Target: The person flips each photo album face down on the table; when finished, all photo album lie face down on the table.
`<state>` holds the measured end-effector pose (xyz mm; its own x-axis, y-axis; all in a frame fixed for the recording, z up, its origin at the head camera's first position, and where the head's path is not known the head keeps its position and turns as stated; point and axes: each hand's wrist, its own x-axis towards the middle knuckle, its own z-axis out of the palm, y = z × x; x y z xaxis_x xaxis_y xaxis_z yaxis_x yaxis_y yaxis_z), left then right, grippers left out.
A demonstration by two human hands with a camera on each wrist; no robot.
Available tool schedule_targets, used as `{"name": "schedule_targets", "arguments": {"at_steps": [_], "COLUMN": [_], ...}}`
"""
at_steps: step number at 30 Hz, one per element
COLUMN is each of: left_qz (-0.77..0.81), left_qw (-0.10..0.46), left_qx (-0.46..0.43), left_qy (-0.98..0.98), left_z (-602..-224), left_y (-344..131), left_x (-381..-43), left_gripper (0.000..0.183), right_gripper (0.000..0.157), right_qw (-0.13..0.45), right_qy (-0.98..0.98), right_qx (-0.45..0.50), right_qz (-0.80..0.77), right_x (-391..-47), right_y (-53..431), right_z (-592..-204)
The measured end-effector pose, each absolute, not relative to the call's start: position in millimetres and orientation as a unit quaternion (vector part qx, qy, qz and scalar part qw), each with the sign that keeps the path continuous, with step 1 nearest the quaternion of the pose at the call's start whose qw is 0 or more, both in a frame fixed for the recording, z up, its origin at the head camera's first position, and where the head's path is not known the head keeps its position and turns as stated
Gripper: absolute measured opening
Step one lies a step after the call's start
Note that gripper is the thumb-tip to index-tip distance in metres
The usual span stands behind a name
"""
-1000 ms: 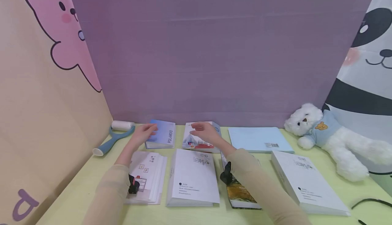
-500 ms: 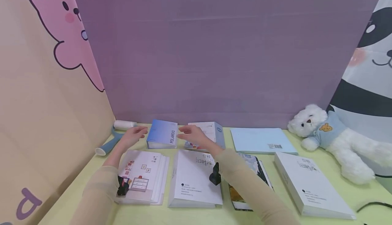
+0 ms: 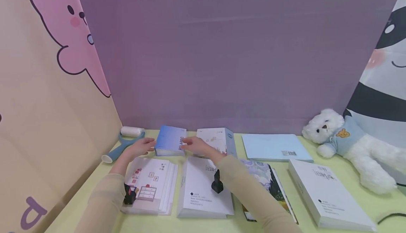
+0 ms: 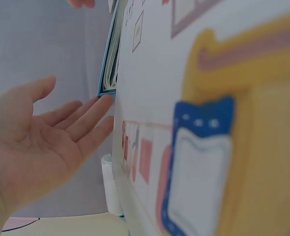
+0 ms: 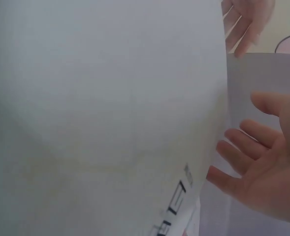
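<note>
A blue box-like book with "POLAROID" on its cover [image 3: 169, 139] lies at the back left of the table. Along its left side is my left hand [image 3: 139, 148], with the fingertips right at its edge. My right hand [image 3: 199, 145] comes in from the other side, its fingertips overlapping the cover's right edge in the head view. In the left wrist view, the extended fingers [image 4: 88, 118] reach the book's lower corner, and the palm holds nothing. The right wrist view likewise has loosely spread fingers [image 5: 241, 152] and a bare palm beyond a white cover.
Behind my right forearm sits a white illustrated book [image 3: 215, 138]. A pale blue book [image 3: 272, 146] lies further right, near a white teddy bear [image 3: 361, 152]. White thick books [image 3: 203, 197] and an illustrated book [image 3: 146, 187] form a front row. A lint roller [image 3: 120, 148] is at left.
My right hand has moved left from over the illustrated book to the blue book's right edge. My left hand has drawn back from over the blue book to its left side.
</note>
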<state>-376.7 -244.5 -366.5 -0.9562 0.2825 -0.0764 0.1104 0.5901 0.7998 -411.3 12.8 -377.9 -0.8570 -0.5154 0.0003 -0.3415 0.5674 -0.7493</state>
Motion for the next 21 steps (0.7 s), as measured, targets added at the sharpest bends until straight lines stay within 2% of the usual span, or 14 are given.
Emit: {"name": "schedule_targets", "arguments": {"at_steps": [21], "left_qz": [0.404], "left_qw": [0.146], "left_qx": [0.076], "left_qy": [0.900], "left_z": [-365.3], "left_y": [-238.6], "left_x": [-376.1], "left_gripper": [0.054], "right_gripper": [0.055], "right_qw": [0.180], "right_qy": [0.909], "right_qx": [-0.211], "right_qz": [-0.312], "right_x": [-408.7], "right_y": [5.2], "right_z": [-383.7]}}
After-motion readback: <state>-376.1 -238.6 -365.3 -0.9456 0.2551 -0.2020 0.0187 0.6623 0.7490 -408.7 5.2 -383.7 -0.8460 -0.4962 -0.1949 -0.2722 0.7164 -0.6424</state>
